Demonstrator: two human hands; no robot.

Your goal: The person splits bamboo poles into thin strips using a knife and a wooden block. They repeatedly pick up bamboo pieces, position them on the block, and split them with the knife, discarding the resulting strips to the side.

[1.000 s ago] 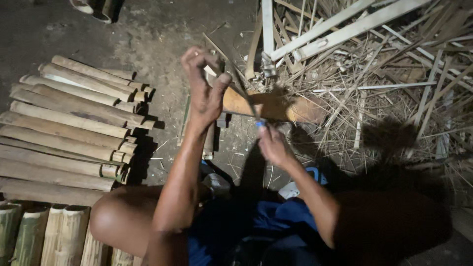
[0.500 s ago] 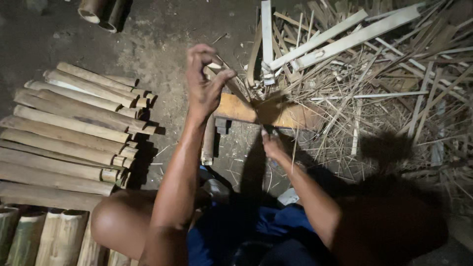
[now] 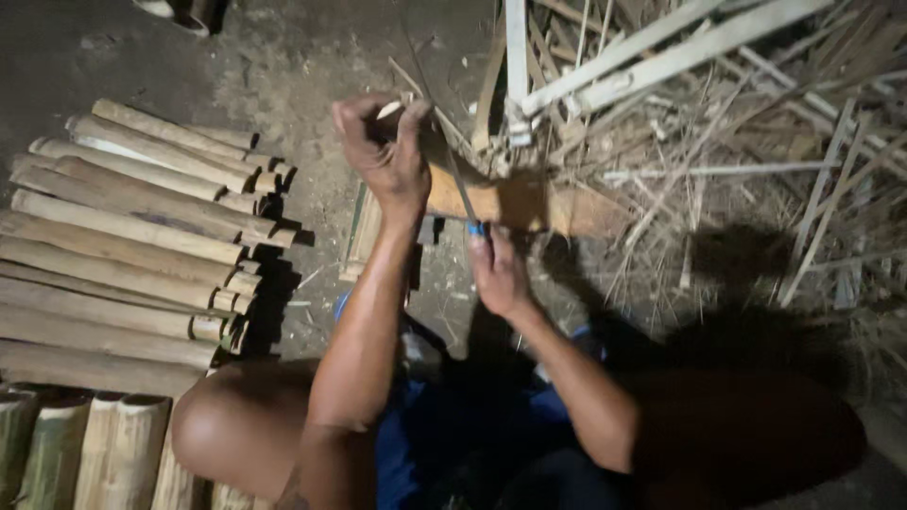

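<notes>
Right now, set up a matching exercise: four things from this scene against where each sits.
Things:
1. left hand
2. right hand
3. bamboo poles
4. bamboo strips

Places:
A. piled at upper right
B. laid in a row on the ground at left
C. raised, gripping the top of a thin sliver
D. lower down, at the blue handle

Pairs: 1-C, 2-D, 3-B, 4-A
</notes>
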